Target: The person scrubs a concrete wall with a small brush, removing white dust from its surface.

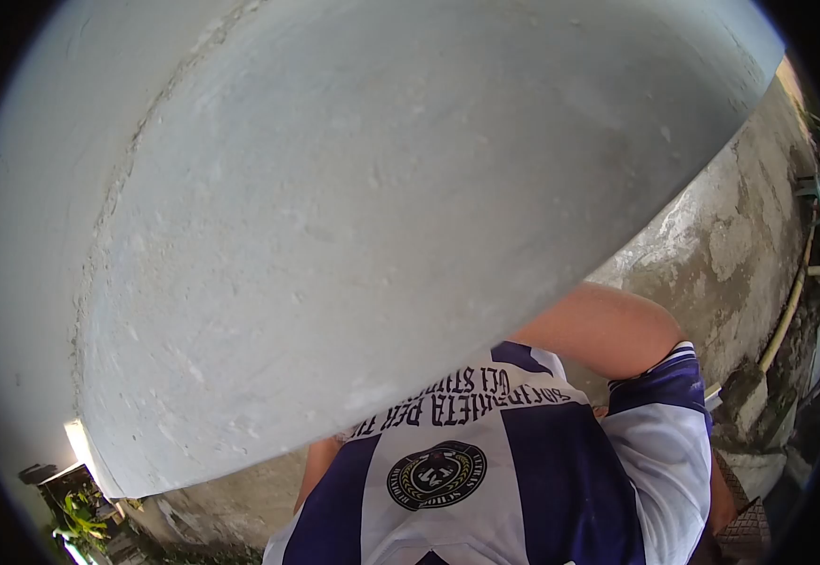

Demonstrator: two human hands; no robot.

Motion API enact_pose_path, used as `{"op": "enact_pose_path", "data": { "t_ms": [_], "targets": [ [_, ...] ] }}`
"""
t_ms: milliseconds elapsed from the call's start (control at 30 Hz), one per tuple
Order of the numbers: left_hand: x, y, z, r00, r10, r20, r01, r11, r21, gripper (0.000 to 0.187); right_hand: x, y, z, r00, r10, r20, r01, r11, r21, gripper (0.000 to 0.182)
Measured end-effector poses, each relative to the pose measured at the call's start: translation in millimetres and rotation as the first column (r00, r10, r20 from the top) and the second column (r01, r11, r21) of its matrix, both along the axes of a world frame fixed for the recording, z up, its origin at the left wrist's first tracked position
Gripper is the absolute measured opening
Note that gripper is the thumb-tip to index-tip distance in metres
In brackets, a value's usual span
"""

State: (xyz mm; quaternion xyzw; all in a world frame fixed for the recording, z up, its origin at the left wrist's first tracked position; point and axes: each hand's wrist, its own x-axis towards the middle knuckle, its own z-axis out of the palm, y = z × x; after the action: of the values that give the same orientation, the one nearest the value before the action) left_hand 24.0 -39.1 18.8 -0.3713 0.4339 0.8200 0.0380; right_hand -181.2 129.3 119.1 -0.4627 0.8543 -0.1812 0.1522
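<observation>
1. The pale grey-white plastered concrete face (353, 207) fills most of my view. It lies in front of and above my chest, and its lower edge runs on a slant from bottom left to upper right. I cannot tell whether it is a fixed wall or a loose slab.
2. Its skin is rough, pitted and chalky, with a raised seam curving down the left part. I judge it stiff, very heavy if it is free at all, and not slippery. The grain would bite into skin, and the thin plaster would likely chip at the edge.
3. If it were to be held, I judge the lower edge the only place for it, with palms flat under it and well apart.
4. My right arm (608, 330) is bare and bent, and it passes under that edge and out of sight. The right grip is hidden behind the face, so I cannot say whether it is wide, narrow or holding anything.
5. Only a strip of my left arm (320, 461) shows beside my shirt, and the left grip is hidden too.
6. My purple and white striped shirt with a round badge (523, 471) fills the bottom of the view.
7. Beyond the edge stands a weathered, stained grey concrete wall (730, 245), with a thin yellowish pipe (791, 311) running along its foot.
8. Green plants (80, 518) show at the bottom left.
</observation>
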Motion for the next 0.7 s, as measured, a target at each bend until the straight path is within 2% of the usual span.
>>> {"op": "enact_pose_path", "data": {
  "t_ms": [67,100,167,233,267,367,433,600,700],
  "targets": [
    [6.4,-20.1,-7.8,0.987,-0.159,-0.005,0.158,0.979,0.132,0.082,-26.4,31.8,21.0,0.999,-0.030,0.035,0.026,0.993,0.112,0.031],
    [5.1,-15.2,-3.8,0.995,-0.094,0.030,0.093,0.994,0.049,0.082,-38.4,44.1,26.2,0.998,-0.055,0.035,0.049,0.984,0.172,0.030],
    [-6.2,5.7,5.4,0.996,0.054,0.077,-0.044,0.992,-0.118,0.081,-42.1,63.3,29.0,0.970,-0.237,-0.056,0.243,0.948,0.203,0.028],
    [-12.4,12.8,8.0,0.985,0.136,0.104,-0.120,0.982,-0.145,0.081,-45.9,82.6,25.6,0.926,-0.336,-0.172,0.361,0.922,0.141,0.025],
    [-13.1,14.5,7.9,0.977,0.180,0.118,-0.160,0.974,-0.157,0.081,-56.8,89.7,18.2,0.928,-0.315,-0.199,0.346,0.927,0.144,0.024],
    [0.4,-6.3,-4.0,0.991,0.024,0.131,-0.027,0.999,0.024,0.078,-56.4,97.2,13.8,0.918,-0.211,-0.336,0.262,0.958,0.114,0.022],
    [1.5,-5.7,-5.1,0.996,0.023,0.090,-0.028,0.998,0.054,0.077,-46.6,92.4,15.1,0.922,-0.170,-0.348,0.207,0.976,0.073,0.020],
    [1.5,0.2,-3.7,0.988,0.113,0.107,-0.122,0.989,0.079,0.075,-14.5,42.0,6.1,0.985,-0.063,-0.160,0.065,0.998,0.003,0.021],
    [2.4,2.8,1.6,0.991,0.100,0.087,-0.106,0.991,0.076,0.070,-1.6,18.2,-0.2,0.996,0.022,-0.090,-0.019,0.999,0.029,0.021]
  ]
}}
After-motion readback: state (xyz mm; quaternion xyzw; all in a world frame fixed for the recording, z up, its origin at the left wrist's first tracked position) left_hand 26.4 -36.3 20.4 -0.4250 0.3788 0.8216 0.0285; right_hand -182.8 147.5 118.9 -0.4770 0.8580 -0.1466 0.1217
